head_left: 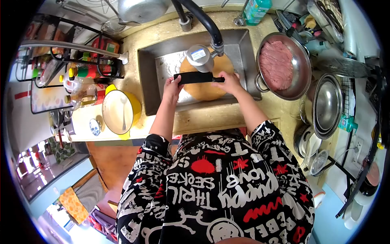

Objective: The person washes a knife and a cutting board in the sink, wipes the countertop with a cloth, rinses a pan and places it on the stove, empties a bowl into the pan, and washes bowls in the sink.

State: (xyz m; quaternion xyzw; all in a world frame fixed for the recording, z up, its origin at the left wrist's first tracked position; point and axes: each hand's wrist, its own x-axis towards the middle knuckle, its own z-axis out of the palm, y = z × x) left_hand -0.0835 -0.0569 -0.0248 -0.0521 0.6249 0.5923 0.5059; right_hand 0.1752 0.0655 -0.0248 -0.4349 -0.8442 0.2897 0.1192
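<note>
A dark cleaver-like knife [195, 77] lies level across the sink, above a round wooden board [209, 93]. My left hand [172, 90] pinches the blade's left end. Around the handle at the other end are the fingers of my right hand [230, 83]. The board rests in the metal sink [152, 97], partly hidden by the knife and by the faucet head [200, 59] just above the blade.
Right of the sink, a steel pan [302, 77] holds ground meat [276, 65]. On the left stand a yellow pot [136, 109] with a spoon [124, 116] and a rack of bottles [91, 71]. Steel bowls [327, 105] sit at the far right.
</note>
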